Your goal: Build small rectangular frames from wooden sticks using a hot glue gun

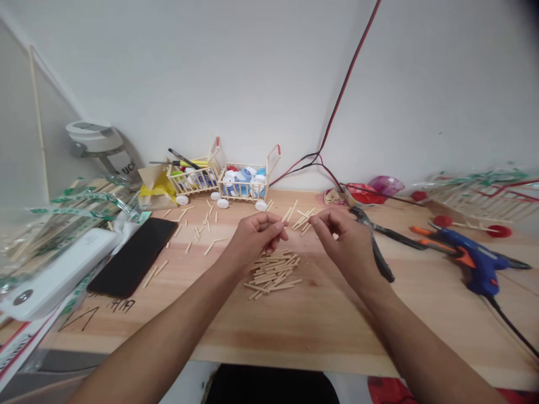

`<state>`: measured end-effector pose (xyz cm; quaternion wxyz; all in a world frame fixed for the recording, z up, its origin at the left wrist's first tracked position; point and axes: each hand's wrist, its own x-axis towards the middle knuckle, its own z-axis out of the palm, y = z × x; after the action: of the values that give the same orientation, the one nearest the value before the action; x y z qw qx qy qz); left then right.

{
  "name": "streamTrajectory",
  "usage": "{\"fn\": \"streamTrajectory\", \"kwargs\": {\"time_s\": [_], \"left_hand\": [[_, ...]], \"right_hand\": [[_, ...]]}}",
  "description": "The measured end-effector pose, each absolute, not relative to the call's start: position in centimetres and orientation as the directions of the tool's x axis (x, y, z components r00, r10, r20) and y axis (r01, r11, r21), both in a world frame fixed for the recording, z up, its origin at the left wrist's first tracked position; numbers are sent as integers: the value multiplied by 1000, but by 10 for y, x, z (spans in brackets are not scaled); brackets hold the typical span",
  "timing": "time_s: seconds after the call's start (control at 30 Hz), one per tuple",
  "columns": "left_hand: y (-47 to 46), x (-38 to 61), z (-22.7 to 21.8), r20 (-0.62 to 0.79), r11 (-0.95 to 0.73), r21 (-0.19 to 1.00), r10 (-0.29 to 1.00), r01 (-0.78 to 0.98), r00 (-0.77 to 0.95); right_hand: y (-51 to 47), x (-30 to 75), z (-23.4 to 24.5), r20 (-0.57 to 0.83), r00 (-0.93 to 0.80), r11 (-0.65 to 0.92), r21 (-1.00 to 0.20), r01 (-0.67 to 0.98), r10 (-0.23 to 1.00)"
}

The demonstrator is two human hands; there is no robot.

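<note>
My left hand [261,235] is closed, thumb and index finger pinched together above a pile of short wooden sticks [275,272]. Whatever lies between those fingertips is too small to make out. Across from it, my right hand [339,231] is also closed in a pinch. Its fingertips meet the near end of a few loose short sticks [302,220], and I cannot tell whether one is gripped. More cut pieces [209,247] are scattered on the wooden table [337,336] to the left.
Two small stick-built carts [242,191] [193,178] with white wheels stand at the wall, filled with small items. Pliers [381,258] and a blue glue gun [478,261] lie right, near a red-wheeled cart [475,205]. A phone [132,258] and white device [63,272] lie left.
</note>
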<state>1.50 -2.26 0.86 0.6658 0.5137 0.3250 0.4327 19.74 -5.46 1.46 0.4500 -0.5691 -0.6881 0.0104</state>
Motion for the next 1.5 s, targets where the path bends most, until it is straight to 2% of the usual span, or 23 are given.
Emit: {"fn": "streamTrajectory", "kwargs": {"time_s": [0.47,1.5], "left_hand": [[-25,16,11,-33,128,972,903,-196,428],[-26,15,9,-17,107,976,904,-187,426]], "right_hand": [[-55,195,15,619,19,389,-516,763,785],[-56,193,14,587,25,368,-540,757,810]]}}
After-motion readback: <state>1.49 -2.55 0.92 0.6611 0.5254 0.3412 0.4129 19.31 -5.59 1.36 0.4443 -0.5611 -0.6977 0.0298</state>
